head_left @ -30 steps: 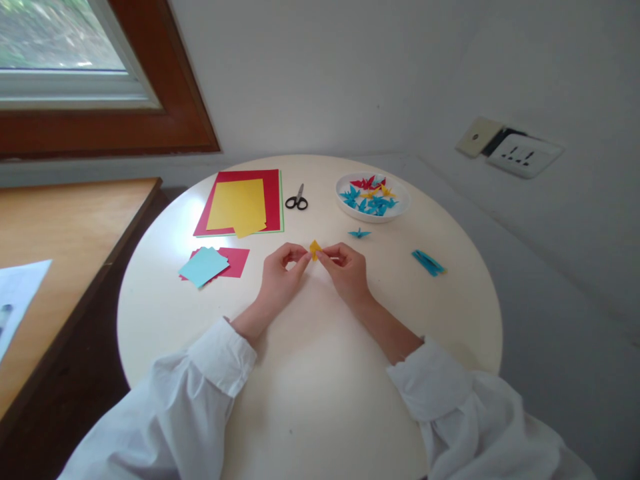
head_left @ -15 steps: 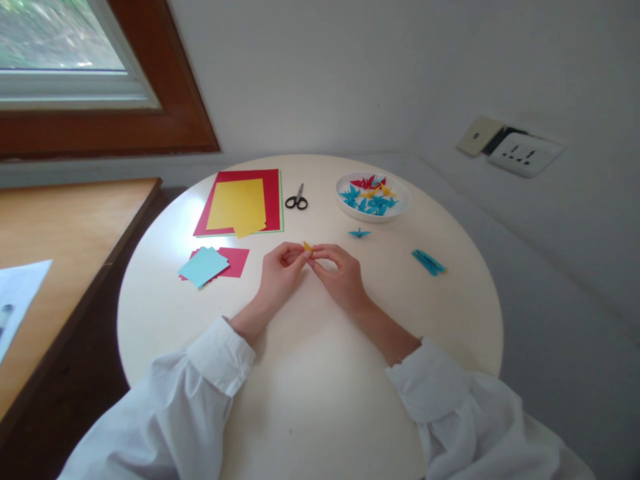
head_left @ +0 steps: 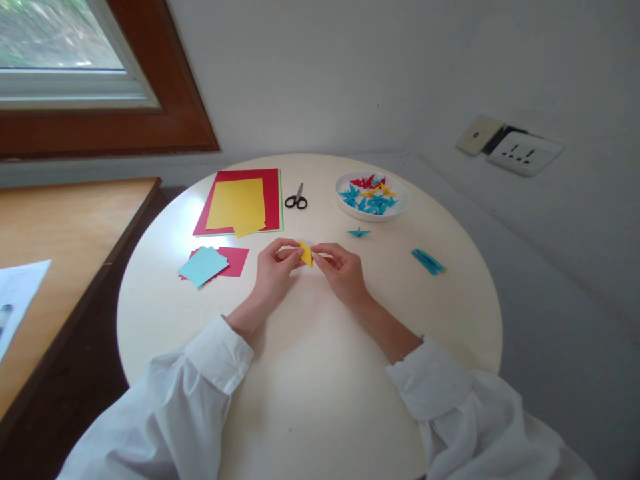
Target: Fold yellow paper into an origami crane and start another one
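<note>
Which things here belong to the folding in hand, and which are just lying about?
Likely belong:
- yellow folded paper, in the left hand, with the right hand at its edge
- paper squares
- large coloured sheets
- scissors, untouched
- paper cranes, in and beside the dish
- blue folded strips

Probably just lying about:
- white sheet on the wooden desk
- dark object on that sheet, hard to identify

One head cam here, looking forward and down over the round table (head_left: 320,373), close enough that both sleeves (head_left: 170,393) run off the bottom, wide enough to catch window (head_left: 55,33) and wall socket (head_left: 525,154).
</note>
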{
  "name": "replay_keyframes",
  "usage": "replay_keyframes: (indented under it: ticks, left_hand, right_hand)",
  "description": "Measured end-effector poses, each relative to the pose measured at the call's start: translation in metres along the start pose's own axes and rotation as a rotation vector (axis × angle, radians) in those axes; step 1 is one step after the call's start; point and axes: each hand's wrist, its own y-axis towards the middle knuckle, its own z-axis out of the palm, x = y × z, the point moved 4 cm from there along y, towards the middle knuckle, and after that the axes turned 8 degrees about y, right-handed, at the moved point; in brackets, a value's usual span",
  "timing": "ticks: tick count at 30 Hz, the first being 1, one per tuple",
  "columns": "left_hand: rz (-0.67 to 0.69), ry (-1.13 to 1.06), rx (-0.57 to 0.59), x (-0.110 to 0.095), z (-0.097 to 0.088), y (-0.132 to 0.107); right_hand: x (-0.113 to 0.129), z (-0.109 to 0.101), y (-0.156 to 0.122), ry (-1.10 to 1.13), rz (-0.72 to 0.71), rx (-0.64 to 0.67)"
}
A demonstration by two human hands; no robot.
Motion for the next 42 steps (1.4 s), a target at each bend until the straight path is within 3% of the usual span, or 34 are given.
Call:
replay_keyframes:
  ticks: [22,30,42]
  left_hand:
    - [-0.036,-0.028,-0.036,0.0059,-0.0014,0.0021]
    - [0.038,0.107,-0.004,0.0074,-0.0017,0.0032]
    - [0.077,0.139,0.057,0.0048,0.0001,0.0022]
  right_hand:
    - [-0.0027,0.0017,0.0002,0.047,0.060,0.026]
    - [0.0001,0.0028,0.0001,-0.005,0.045,0.034]
    - [-0.0048,-0.0010,0.0017,0.017,0.100,-0.060]
